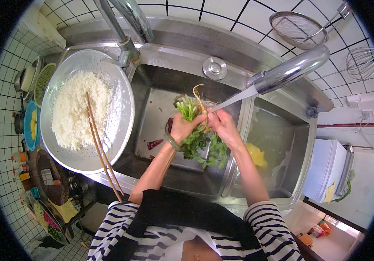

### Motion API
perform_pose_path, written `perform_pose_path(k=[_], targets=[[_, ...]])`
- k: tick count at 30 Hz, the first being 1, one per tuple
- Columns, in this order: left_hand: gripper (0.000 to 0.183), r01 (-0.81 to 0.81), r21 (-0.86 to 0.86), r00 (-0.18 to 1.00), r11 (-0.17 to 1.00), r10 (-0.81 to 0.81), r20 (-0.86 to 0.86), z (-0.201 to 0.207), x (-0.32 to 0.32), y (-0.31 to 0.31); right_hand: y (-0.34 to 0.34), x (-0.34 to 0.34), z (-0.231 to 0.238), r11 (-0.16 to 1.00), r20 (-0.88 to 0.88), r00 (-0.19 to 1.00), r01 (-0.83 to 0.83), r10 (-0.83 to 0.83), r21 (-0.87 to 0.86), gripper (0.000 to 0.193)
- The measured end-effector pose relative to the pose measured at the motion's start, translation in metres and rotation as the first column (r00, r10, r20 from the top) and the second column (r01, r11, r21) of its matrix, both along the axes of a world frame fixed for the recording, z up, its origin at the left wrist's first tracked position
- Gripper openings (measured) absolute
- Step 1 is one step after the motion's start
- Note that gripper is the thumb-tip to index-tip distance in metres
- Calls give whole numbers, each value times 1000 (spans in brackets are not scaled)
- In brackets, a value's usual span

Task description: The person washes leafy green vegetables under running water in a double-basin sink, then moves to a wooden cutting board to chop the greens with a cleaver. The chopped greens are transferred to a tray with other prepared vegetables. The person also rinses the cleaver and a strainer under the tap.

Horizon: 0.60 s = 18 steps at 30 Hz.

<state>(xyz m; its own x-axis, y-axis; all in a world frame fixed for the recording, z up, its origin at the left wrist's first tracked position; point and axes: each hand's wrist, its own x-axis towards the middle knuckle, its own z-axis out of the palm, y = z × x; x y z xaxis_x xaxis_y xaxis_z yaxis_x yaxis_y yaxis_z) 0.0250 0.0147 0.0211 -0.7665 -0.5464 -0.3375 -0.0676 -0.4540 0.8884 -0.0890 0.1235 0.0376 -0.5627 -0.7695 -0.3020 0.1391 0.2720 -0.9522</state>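
Over the left sink basin (182, 174), my left hand (183, 127) is closed around a bunch of coriander (195, 145). Green cut stems stick up above its fingers, and leaves hang below both hands. My right hand (222, 125) pinches the bunch near a pale, stringy root (201, 101); its fingertips are partly hidden. Water (235, 99) runs from the faucet (295, 67) onto the root and the right fingers. A green bangle (172, 142) circles my left wrist. Dark red scraps (154, 144) lie on the basin floor to the left.
At left, a large metal colander (128, 113) holds white cooked rice (76, 115), with wooden chopsticks (102, 152) resting across it. Water and a yellow object (256, 155) are in the right basin (278, 182). A strainer (298, 28) and whisk (363, 63) hang at upper right.
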Motion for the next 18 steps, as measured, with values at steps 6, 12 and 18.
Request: perform_pose_path(k=[6, 12, 18], targets=[[20, 59, -247, 998, 967, -65, -15, -6, 7, -13, 3, -10, 21, 945, -656, 695, -113, 296, 307, 18], [32, 154, 136, 987, 979, -146, -66, 5, 12, -23, -7, -16, 23, 976, -583, 783, -188, 214, 106, 23], [36, 192, -8, 981, 981, -192, 3, 7, 18, -23, -8, -11, 8, 988, -553, 819, -140, 154, 68, 32]])
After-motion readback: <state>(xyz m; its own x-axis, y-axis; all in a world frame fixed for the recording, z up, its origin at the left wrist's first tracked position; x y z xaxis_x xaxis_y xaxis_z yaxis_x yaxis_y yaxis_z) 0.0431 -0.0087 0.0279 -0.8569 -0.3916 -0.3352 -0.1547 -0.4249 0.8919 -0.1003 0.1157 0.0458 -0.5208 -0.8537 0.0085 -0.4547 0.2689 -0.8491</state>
